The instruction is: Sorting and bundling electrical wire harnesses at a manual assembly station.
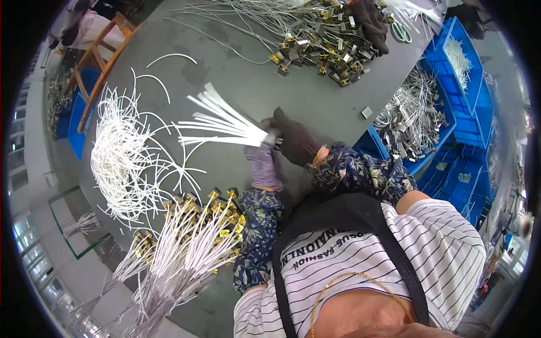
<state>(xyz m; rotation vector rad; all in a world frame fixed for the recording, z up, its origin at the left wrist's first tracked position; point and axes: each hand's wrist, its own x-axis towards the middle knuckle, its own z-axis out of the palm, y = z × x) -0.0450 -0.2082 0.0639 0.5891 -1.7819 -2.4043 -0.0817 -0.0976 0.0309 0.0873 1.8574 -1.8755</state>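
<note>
Bundle of slim white sleeves or tubes, just left of frame's centre. Gathered tight at right end, fanned open toward left and upper left. Strands fairly straight, bright white, loose ends uneven, gaps between them. Gathered end held, partly hidden, blurred; detail there unclear.

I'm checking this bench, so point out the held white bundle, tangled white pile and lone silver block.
Held white bundle [239,125]: head view, on the fanned strands.
Tangled white pile [119,160]: head view, dense middle.
Lone silver block [367,112]: head view, upper face.
</note>
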